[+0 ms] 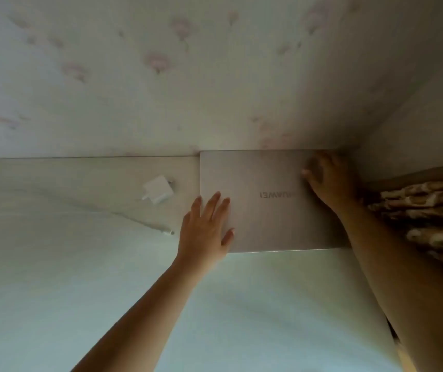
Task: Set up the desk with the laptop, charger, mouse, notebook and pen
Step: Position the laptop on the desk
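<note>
A closed silver laptop (263, 181) lies flat on the pale desk (67, 264), pushed into the back right corner against the wall. My left hand (207, 226) rests flat on the lid's near left corner, fingers spread. My right hand (327, 178) lies on the lid's right side, fingers curled near the far right edge. A white charger brick (158, 189) sits on the desk left of the laptop. Its white cable (145, 224) trails toward the laptop, and the plug end (168, 232) lies just left of my left hand. No mouse, notebook or pen is in view.
A flower-patterned wall (161, 76) stands behind the desk, and a side panel (429, 124) closes it on the right. A brown-and-cream patterned cloth (435, 216) lies beyond the desk's right edge.
</note>
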